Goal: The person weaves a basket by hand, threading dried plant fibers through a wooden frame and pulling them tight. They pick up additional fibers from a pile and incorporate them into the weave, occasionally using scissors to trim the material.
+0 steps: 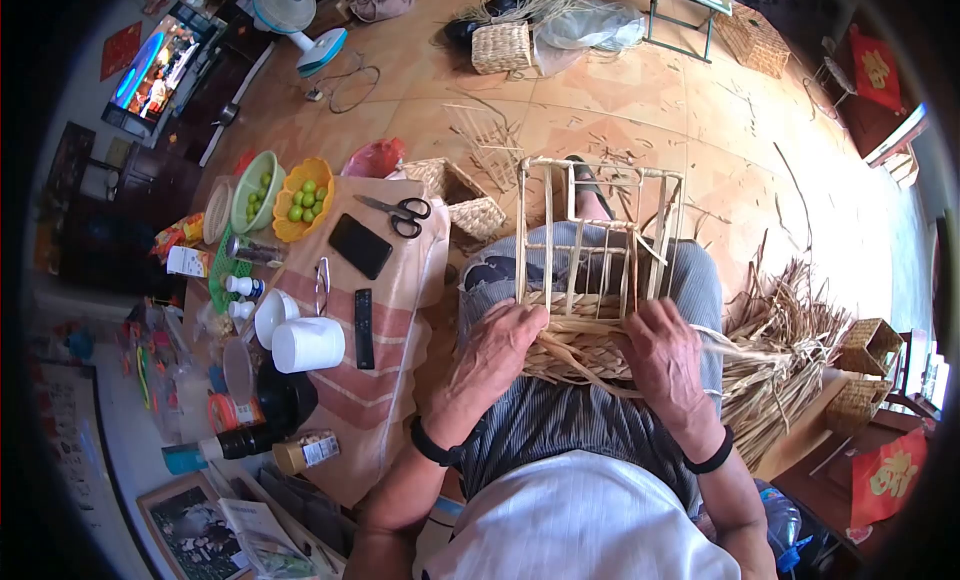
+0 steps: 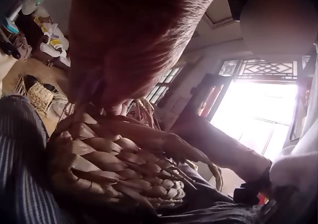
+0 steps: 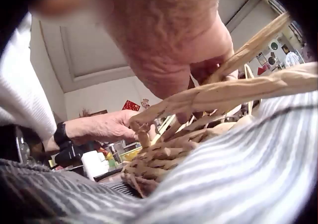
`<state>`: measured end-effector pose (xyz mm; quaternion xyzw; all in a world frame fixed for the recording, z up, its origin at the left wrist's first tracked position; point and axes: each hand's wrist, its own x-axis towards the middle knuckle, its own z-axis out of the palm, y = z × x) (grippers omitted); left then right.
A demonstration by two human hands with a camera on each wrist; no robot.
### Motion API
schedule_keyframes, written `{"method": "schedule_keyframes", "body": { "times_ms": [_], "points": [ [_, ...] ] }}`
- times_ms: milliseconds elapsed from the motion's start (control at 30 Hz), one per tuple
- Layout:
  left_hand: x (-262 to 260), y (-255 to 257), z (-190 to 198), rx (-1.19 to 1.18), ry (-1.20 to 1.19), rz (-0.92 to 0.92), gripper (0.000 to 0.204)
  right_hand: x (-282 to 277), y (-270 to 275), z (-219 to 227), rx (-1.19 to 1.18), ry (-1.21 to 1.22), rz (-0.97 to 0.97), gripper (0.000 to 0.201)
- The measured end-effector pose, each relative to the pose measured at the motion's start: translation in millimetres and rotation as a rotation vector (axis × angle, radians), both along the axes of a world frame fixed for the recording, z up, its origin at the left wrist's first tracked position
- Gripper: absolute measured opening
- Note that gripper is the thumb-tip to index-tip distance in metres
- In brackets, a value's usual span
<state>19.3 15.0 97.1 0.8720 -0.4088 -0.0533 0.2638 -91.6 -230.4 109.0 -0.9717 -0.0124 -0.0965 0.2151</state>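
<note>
A partly woven straw basket (image 1: 570,362) lies across the person's lap, its bare frame (image 1: 577,262) of wrapped bars pointing away from the body. At its left side, the left hand (image 1: 497,342) grips the woven edge with curled fingers. The right hand (image 1: 664,355) pinches a flat straw strand (image 3: 213,95) at the right side of the weave; the strand's loose end trails to the right. Plaited rows (image 2: 107,159) show close up in the left wrist view, under the left hand. Several strand ends stick out between the two hands.
Left, a cloth-covered table (image 1: 380,410) bears scissors (image 1: 405,218), a phone (image 1: 360,246), a remote (image 1: 364,328), a white mug (image 1: 308,345) and fruit bowls (image 1: 303,200). A heap of dry straw (image 1: 785,340) lies right; finished baskets (image 1: 500,47) stand on the floor.
</note>
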Motion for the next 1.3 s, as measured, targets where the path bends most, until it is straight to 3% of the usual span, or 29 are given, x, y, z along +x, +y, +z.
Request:
{"method": "schedule_keyframes", "body": {
  "times_ms": [67, 200, 267, 367, 433, 667, 767, 867, 967, 1067, 1167, 1233, 1300],
  "points": [
    [0.6, -2.7, -1.8, -0.025, 0.028, 0.024, 0.017, 5.4, -4.4, 6.2, -0.034, -0.025, -0.009, 0.042],
    [3.3, -9.0, -3.4, -0.149, 0.205, 0.120, 0.027, 7.2, -14.1, -5.1, 0.003, 0.069, 0.168, 0.040],
    [5.5, -11.8, -4.6, -0.242, 0.319, 0.190, 0.033, 4.7, -13.9, -16.8, 0.085, 0.055, 0.139, 0.038],
    [20.0, 0.4, -17.3, -0.219, 0.241, 0.041, 0.028, 6.5, -2.4, -1.6, 0.113, -0.083, 0.078, 0.033],
    [22.6, 0.0, -10.5, -0.181, 0.306, 0.045, 0.020, 7.2, 11.9, 12.5, 0.080, -0.144, 0.103, 0.034],
    [28.4, -1.8, 0.0, -0.161, 0.404, 0.063, 0.016, -11.6, 45.8, -26.8, 0.238, 0.197, 0.126, 0.024],
    [28.6, 1.6, -8.5, -0.159, 0.421, 0.053, 0.017, -12.9, 46.7, -11.1, 0.220, -0.028, 0.199, 0.016],
    [32.5, 5.7, -17.7, -0.186, 0.363, -0.034, 0.020, 3.9, 24.2, -3.6, 0.273, 0.127, 0.108, 0.010],
    [29.1, 8.1, -6.0, -0.194, 0.295, -0.106, 0.023, 16.5, 11.4, -2.6, 0.485, 0.182, 0.123, 0.018],
    [23.4, 3.3, 2.1, -0.132, 0.314, -0.054, 0.025, 23.7, 3.4, 16.4, 1.039, 0.742, 0.065, 0.029],
    [17.0, 1.9, -9.6, -0.141, 0.276, 0.044, 0.025, 17.5, -15.6, 45.9, 1.430, 0.797, -0.054, 0.037],
    [11.9, 0.9, -13.9, -0.156, 0.247, 0.100, 0.024, 13.3, -55.5, 29.1, 1.792, 0.476, 0.252, 0.039],
    [8.7, -2.5, -10.5, -0.147, 0.242, 0.142, 0.024, 5.4, -85.9, 31.1, 2.086, 0.105, 0.134, 0.039]
  ]
}}
